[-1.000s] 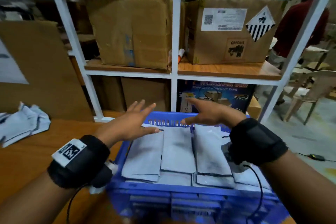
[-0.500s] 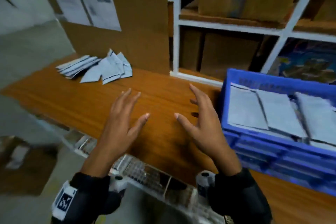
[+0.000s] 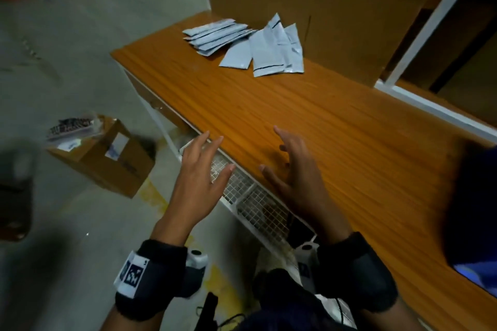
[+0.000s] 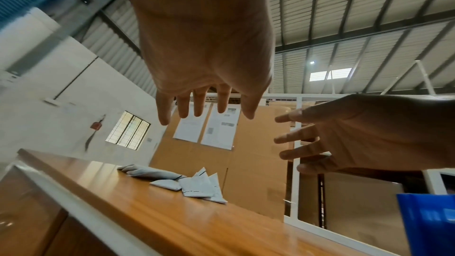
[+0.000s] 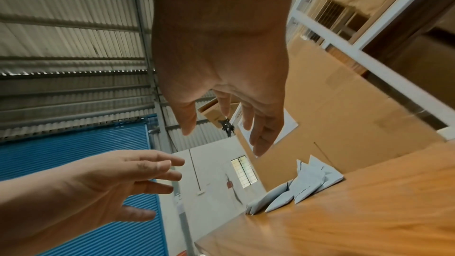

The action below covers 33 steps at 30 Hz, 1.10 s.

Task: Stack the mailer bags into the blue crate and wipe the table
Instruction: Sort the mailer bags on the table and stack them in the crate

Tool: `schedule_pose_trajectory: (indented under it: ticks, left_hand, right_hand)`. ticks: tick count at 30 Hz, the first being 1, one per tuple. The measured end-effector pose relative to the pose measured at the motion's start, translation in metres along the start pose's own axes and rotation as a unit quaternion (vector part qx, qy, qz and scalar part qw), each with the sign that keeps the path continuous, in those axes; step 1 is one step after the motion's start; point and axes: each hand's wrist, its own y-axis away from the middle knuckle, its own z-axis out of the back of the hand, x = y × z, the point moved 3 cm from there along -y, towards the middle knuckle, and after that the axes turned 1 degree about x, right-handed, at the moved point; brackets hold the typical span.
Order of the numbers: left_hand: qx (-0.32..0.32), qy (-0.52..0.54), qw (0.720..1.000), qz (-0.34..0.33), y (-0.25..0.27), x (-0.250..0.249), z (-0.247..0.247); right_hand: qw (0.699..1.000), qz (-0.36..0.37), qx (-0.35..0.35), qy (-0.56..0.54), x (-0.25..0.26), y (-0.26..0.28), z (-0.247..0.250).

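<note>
A loose pile of grey mailer bags lies at the far left end of the wooden table, against a big cardboard sheet. The same pile of mailer bags shows in the left wrist view and as mailer bags in the right wrist view. My left hand hovers over the table's near edge, fingers spread, holding nothing. My right hand hovers above the tabletop beside it, fingers spread and empty. Only a corner of the blue crate shows at the right edge.
A tall cardboard sheet with papers stands behind the bags. White shelf framing rises at the right. An open cardboard box sits on the floor to the left. A wire mesh panel hangs under the table edge.
My view and both hands have swung left, away from the crate and along the table toward the pile of bags. Both hands stay empty with fingers spread.
</note>
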Motion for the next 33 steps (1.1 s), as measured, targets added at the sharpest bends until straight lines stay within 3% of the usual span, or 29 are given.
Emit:
schedule_pose_trajectory:
  ticks: [7, 15, 22, 26, 30, 33]
  left_hand:
    - [0.012, -0.024, 1.0, -0.002, -0.092, 0.054, -0.003]
    - [0.047, -0.086, 0.995, -0.022, -0.225, 0.096, 0.007]
    - [0.099, -0.086, 0.989, -0.073, -0.344, 0.124, -0.007]
    - [0.111, -0.082, 0.983, -0.119, -0.423, 0.146, -0.031]
    - [0.175, -0.058, 0.972, -0.145, -0.493, 0.166, -0.074]
    - [0.161, -0.06, 0.968, -0.181, -0.525, 0.173, -0.099]
  right_hand:
    - [1.0, -0.002, -0.004, 0.001, -0.033, -0.106, -0.034]
    - [0.998, -0.029, -0.05, 0.023, -0.073, -0.23, -0.038]
    - [0.988, -0.102, -0.098, 0.056, -0.091, -0.319, -0.03]
    - [0.978, -0.15, -0.09, 0.118, -0.106, -0.374, -0.035]
    - [0.965, -0.202, -0.096, 0.134, -0.129, -0.427, -0.042]
    - [0.951, -0.252, -0.086, 0.155, -0.15, -0.464, -0.049]
